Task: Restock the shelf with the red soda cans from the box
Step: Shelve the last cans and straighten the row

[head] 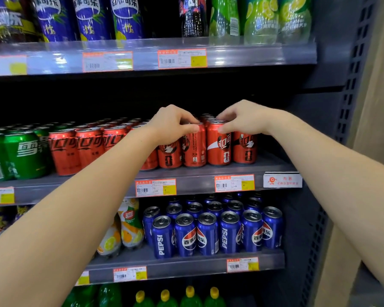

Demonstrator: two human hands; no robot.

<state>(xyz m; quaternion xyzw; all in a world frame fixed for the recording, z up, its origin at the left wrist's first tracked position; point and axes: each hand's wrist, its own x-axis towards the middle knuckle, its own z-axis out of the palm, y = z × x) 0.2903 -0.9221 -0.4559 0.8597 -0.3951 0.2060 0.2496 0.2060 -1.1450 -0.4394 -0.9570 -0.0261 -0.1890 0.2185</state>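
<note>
Head view: left hand (175, 122) pinches upright red can (194, 147) rim; right hand (242, 119) pinches neighbour can (218, 147) at 3 o'clock.

Left forearm (80, 209): covers the lower part of the red cans (146, 160) behind it, print unreadable there
Left hand (173, 125) and right hand (244, 120): cover the can tops beneath them; fingertip contact unclear
Rear rows of red cans: lost in shadow, count unknown
Top-shelf bottles (91, 16): caps cut off by upper edge
Bottom green bottles (190, 296): bodies cut off by lower edge
Green cans (20, 154): leftmost cut by left edge
Price tags (182, 58): print too blurred to read
</note>
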